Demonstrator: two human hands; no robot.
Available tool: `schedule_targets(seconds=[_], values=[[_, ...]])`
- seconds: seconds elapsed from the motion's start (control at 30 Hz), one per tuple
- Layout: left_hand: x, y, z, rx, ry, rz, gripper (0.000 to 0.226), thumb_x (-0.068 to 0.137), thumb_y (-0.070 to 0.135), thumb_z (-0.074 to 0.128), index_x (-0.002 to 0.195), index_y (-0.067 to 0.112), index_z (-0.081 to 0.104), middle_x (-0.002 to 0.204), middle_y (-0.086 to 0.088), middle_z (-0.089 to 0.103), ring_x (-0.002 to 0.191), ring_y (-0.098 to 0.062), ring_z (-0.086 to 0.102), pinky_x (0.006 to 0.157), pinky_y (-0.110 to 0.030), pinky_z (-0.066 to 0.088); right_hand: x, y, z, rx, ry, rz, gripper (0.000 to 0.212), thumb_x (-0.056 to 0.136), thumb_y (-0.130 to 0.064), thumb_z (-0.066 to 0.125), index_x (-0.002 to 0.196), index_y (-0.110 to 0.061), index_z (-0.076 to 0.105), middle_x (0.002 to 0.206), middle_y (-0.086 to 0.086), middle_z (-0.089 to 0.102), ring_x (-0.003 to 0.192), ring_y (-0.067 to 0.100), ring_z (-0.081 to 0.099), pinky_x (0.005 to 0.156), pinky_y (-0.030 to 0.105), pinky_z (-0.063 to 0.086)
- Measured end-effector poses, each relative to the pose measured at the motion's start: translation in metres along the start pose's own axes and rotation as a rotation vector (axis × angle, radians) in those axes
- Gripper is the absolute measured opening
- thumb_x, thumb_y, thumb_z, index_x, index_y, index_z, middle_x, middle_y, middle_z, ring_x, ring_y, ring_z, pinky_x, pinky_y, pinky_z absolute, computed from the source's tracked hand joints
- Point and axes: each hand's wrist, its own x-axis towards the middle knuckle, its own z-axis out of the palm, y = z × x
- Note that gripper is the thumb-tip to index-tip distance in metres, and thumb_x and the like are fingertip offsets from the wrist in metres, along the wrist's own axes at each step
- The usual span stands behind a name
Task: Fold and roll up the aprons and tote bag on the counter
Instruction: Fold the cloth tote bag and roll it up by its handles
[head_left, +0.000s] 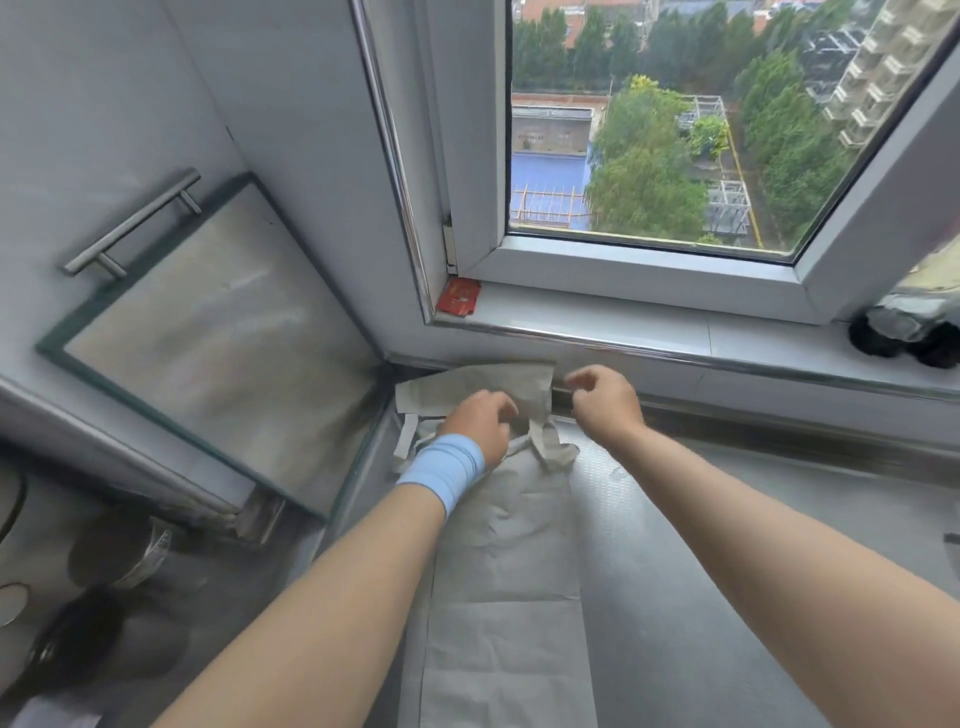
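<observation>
Head view: looks down along two bare forearms to a cloth laid out on a counter under a window.
Task thing: long pale grey-beige fabric apron (498, 571), apparently already folded into a narrow strip, runs from the near edge to the far wall on the textured grey metal counter (727, 545).
Far end of cloth: a flap rests against the wall below the white window sill (623, 322); loose grey fabric straps (550, 447) trail out to either side.
Left hand (478, 421): wears a light blue wristband; its fingers curl down into the cloth where the straps meet and seem to grip it.
Right hand (605, 402): just right of the left one, above the cloth's far edge, fingers loosely curled; whether it pinches a strap cannot be told.
Step in hand: probably tucking in the straps before rolling.
Next move: likely needs the straps laid flat inside the strip, then a tight, even roll.
In the way: the wall crowds the far end, leaving little room there.
Around: small red card (460, 296) on the sill's left corner; dark bundle in clear plastic (904, 332) on the sill, far right; glass-panelled cabinet door with a steel bar handle (130, 223) on the left.
</observation>
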Motion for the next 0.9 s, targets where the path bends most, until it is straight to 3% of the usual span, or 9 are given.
schedule_targets(seconds=[0.1,0.2,0.27,0.33,0.5,0.57,0.63,0.73,0.9], values=[[-0.002,-0.007,0.026,0.007,-0.136,-0.135,0.033,0.09,0.017,0.054,0.122,0.021,0.056,0.127,-0.005,0.057,0.117,-0.025,0.055,0.1,-0.032,0.041,-0.013,0.037,0.017,-0.222,-0.158,0.145,0.025,0.082,-0.009,0.051,0.098,-0.018,0.068,0.103,0.003,0.067,0.1,0.025,0.062,0.082,0.026,0.046],[0.003,-0.007,0.04,0.021,-0.14,-0.152,0.034,0.091,0.022,0.054,0.125,0.021,0.055,0.132,-0.004,0.054,0.121,-0.025,0.052,0.103,-0.033,0.04,-0.022,0.061,0.036,-0.205,-0.295,0.172,0.014,0.083,-0.02,0.055,0.095,-0.015,0.06,0.089,0.005,0.065,0.086,0.028,0.063,0.067,0.027,0.043],[0.01,-0.005,0.044,0.019,-0.12,-0.147,0.032,0.092,0.027,0.055,0.123,0.022,0.056,0.131,-0.003,0.054,0.12,-0.025,0.052,0.103,-0.034,0.04,-0.021,0.065,0.044,-0.151,-0.276,0.129,0.024,0.085,-0.034,0.059,0.103,-0.018,0.06,0.096,0.002,0.067,0.092,0.029,0.063,0.07,0.028,0.043],[0.02,-0.004,0.048,0.001,-0.121,-0.188,0.032,0.091,0.032,0.056,0.122,0.023,0.056,0.129,-0.002,0.054,0.12,-0.026,0.051,0.103,-0.035,0.04,-0.014,0.061,0.046,-0.244,-0.284,0.143,0.024,0.085,-0.043,0.059,0.086,-0.019,0.062,0.089,0.001,0.068,0.084,0.028,0.062,0.067,0.029,0.046],[0.023,-0.014,0.055,0.015,-0.093,-0.153,0.032,0.086,0.023,0.059,0.116,0.032,0.053,0.125,0.004,0.051,0.108,-0.022,0.057,0.095,-0.036,0.046,-0.005,0.037,0.031,-0.77,-0.159,-0.05,0.016,0.09,-0.031,0.048,0.082,-0.02,0.056,0.098,0.005,0.068,0.091,0.029,0.064,0.065,0.027,0.04],[0.015,-0.011,0.055,-0.043,-0.012,0.011,0.043,0.079,0.016,0.059,0.115,0.038,0.05,0.124,0.014,0.047,0.093,-0.017,0.06,0.085,-0.033,0.049,-0.004,0.022,0.024,-0.698,-0.184,-0.17,0.024,0.085,-0.039,0.046,0.077,-0.021,0.059,0.087,0.003,0.067,0.084,0.028,0.063,0.064,0.029,0.041],[0.01,-0.002,0.053,-0.092,-0.01,0.107,0.047,0.077,0.019,0.058,0.117,0.042,0.047,0.122,0.017,0.052,0.095,-0.017,0.06,0.081,-0.032,0.05,-0.004,0.007,0.022,-0.454,-0.312,-0.196,0.025,0.078,-0.037,0.051,0.062,-0.019,0.058,0.069,0.0,0.062,0.072,0.025,0.058,0.06,0.029,0.041],[0.013,0.007,0.039,-0.181,0.037,0.014,0.031,0.084,0.019,0.054,0.109,0.035,0.06,0.1,0.001,0.069,0.09,-0.026,0.063,0.078,-0.031,0.051,-0.003,-0.003,0.021,-0.214,-0.279,-0.19,0.032,0.076,-0.034,0.055,0.049,-0.017,0.05,0.049,-0.003,0.047,0.057,0.021,0.046,0.052,0.03,0.036],[0.024,-0.006,-0.01,-0.42,0.277,-0.185,0.022,0.085,0.012,0.049,0.082,0.026,0.065,0.081,-0.001,0.071,0.075,-0.026,0.068,0.077,-0.039,0.058,-0.002,-0.002,0.01,-0.535,-0.156,-0.15,0.034,0.082,-0.045,0.054,0.064,-0.016,0.058,0.061,-0.005,0.062,0.065,0.021,0.059,0.056,0.028,0.041]])
